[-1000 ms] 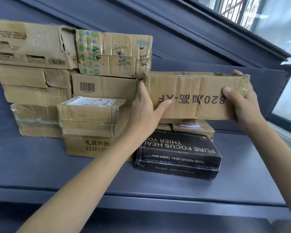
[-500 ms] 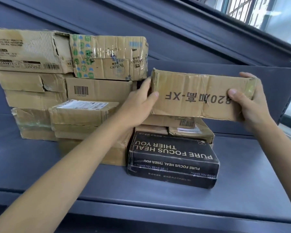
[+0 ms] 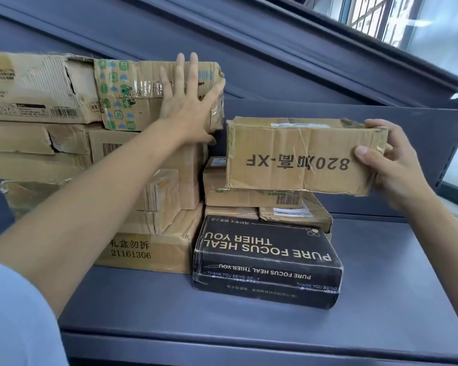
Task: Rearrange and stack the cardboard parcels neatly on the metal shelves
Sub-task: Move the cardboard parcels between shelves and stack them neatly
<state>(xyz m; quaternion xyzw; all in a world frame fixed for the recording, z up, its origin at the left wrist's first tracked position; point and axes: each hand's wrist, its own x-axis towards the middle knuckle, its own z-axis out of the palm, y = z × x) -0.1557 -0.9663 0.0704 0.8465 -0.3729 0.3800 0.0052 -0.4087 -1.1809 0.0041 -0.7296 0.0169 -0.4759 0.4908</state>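
Right hand [image 3: 391, 170] has its grip curled round the end of a long cardboard box [image 3: 299, 157], held above the small parcels [image 3: 251, 199] behind a black box [image 3: 265, 260]. Left hand [image 3: 188, 107] presses flat, fingers spread, on the taped box [image 3: 143, 96] topping the stack on the shelf [image 3: 381, 286].

Head camera, close to the shelf and angled forward and down

We have a single wide-angle view, worn on the person's head, so no second view shares the scene. We look down across the front edge of the metal shelf [image 3: 249, 336] toward its back wall, with the stacked cardboard parcels [image 3: 64, 128] filling the left and middle of the frame at arm's reach. Both forearms enter from the bottom corners, the left hand [image 3: 188, 107] and the right hand [image 3: 389, 165] well inside the picture. The shelf above slants across the top, and a window shows at the upper right corner.
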